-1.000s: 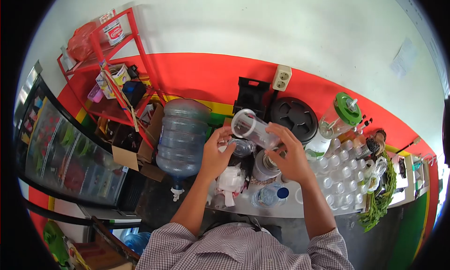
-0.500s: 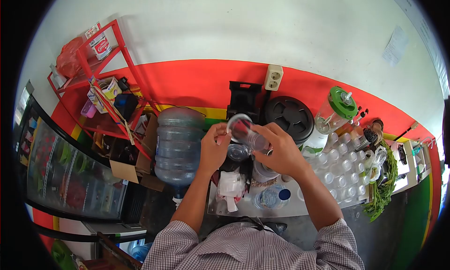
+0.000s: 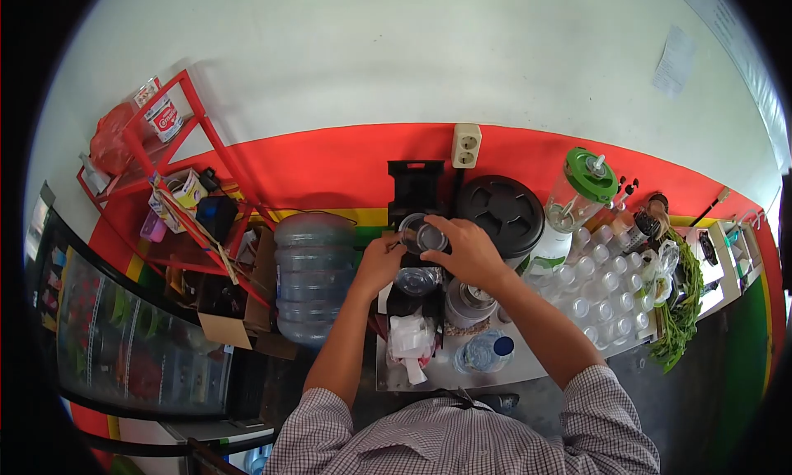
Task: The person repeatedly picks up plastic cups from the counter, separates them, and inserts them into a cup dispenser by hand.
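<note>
The round black lid (image 3: 500,215) sits at the back of the table (image 3: 540,357), and everything here is placed from it. Just left of the lid and a little nearer the person, a clear cup (image 3: 428,241) is held up in the air, tilted. The right hand (image 3: 469,254), just on the near-left side of the lid, has its thumb and forefinger parted by the cup's width and curled around it. The left hand (image 3: 381,264), farther left of the lid, has bent fingers with their tips at the cup's left edge; whether they grip it or only touch it, I cannot tell. A black holder (image 3: 415,186) stands left of the lid, and a big water jug (image 3: 313,281) well to its left. Nearer the person than the lid are a metal-topped canister (image 3: 470,306), a water bottle (image 3: 477,354) with a blue cap and, off to the left, a white plastic bundle (image 3: 411,340). To the right of the lid are a green-topped blender (image 3: 587,179), rows of clear cups (image 3: 605,291) and, farthest out, green leaves (image 3: 680,306). A wall socket (image 3: 466,146) is above the lid, slightly left.
</note>
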The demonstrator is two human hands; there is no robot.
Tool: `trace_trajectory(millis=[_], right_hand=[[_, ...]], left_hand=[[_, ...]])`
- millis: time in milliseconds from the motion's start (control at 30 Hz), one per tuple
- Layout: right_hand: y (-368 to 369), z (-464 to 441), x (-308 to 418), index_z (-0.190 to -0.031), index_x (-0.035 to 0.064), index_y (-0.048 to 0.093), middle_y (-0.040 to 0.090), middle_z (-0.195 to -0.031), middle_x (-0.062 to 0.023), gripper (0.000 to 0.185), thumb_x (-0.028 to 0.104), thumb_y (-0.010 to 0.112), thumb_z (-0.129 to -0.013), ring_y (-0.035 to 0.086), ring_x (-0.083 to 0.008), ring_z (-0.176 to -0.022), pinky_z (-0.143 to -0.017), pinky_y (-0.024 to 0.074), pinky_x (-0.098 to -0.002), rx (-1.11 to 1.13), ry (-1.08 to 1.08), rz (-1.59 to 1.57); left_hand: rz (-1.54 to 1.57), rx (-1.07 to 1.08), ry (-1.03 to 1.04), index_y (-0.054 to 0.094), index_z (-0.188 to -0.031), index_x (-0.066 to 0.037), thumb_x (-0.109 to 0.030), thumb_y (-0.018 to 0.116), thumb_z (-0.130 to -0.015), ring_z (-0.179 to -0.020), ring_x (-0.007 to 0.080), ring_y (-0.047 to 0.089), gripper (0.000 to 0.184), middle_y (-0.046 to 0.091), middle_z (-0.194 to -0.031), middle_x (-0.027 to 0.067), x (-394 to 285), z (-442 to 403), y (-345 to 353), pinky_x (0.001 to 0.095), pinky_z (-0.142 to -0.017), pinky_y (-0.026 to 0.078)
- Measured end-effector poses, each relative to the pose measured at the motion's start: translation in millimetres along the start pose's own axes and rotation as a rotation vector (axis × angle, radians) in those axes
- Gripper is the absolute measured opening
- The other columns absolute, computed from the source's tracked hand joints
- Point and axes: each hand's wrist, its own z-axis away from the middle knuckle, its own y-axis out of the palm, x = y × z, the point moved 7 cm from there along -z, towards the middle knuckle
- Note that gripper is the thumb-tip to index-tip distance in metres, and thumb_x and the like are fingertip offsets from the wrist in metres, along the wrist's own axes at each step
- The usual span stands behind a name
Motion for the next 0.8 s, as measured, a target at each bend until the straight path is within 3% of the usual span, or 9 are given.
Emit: trace_trajectory(millis=[100, 333, 500, 600, 800], right_hand=[[6, 4, 1, -0.145, 0.0084, 0.063, 0.074, -0.114, -0.0216, 0.068, 0.03, 0.088, -0.085, 0.071, -0.042, -0.107, -0.091, 0.0564, -0.0503, 0.1, 0.014, 0.035], [22, 3, 17, -0.141, 0.0097, 0.067, 0.075, -0.119, -0.0208, 0.059, 0.023, 0.085, -0.086, 0.071, -0.0428, -0.108, -0.092, 0.058, -0.0509, 0.084, -0.125, 0.14], [34, -21, -1, -0.132, 0.009, 0.072, 0.077, -0.106, -0.0244, 0.042, 0.007, 0.074, -0.09, 0.074, -0.0441, -0.098, -0.085, 0.0605, -0.0523, 0.284, 0.028, 0.076], [51, -26, -9, -0.132, 0.0089, 0.071, 0.077, -0.099, -0.0242, 0.045, 0.001, 0.072, -0.087, 0.075, -0.0441, -0.095, -0.083, 0.0609, -0.052, 0.249, 0.023, 0.045], [75, -30, -18, -0.132, 0.007, 0.071, 0.077, -0.099, -0.0243, 0.049, -0.002, 0.071, -0.084, 0.076, -0.0441, -0.095, -0.084, 0.0622, -0.0517, 0.277, 0.04, 0.124]], left_hand=[[-0.013, 0.05, -0.036, 0.067, -0.142, 0.003, -0.018, 0.062, -0.102, -0.075, 0.0162, 0.062, 0.046, 0.07, -0.084, 0.0119, 11, -8, -2, 0.0343, -0.075, 0.051], [-0.076, -0.012, 0.08, 0.074, -0.13, 0.003, -0.018, 0.06, -0.103, -0.086, 0.0217, 0.071, 0.037, 0.076, -0.091, 0.015, 16, 0, 2, 0.0364, -0.081, 0.054], [0.005, -0.138, 0.084, 0.074, -0.13, 0.0, -0.019, 0.059, -0.103, -0.093, 0.0275, 0.075, 0.036, 0.077, -0.1, 0.0203, 34, 1, 4, 0.0373, -0.088, 0.055], [0.034, -0.145, 0.107, 0.074, -0.131, -0.001, -0.02, 0.057, -0.104, -0.096, 0.0294, 0.075, 0.038, 0.077, -0.102, 0.0221, 32, 3, 6, 0.0387, -0.091, 0.055], [-0.025, -0.151, 0.05, 0.072, -0.136, 0.0, -0.017, 0.051, -0.104, -0.095, 0.0321, 0.075, 0.042, 0.077, -0.103, 0.0256, 28, 6, 9, 0.0412, -0.091, 0.055]])
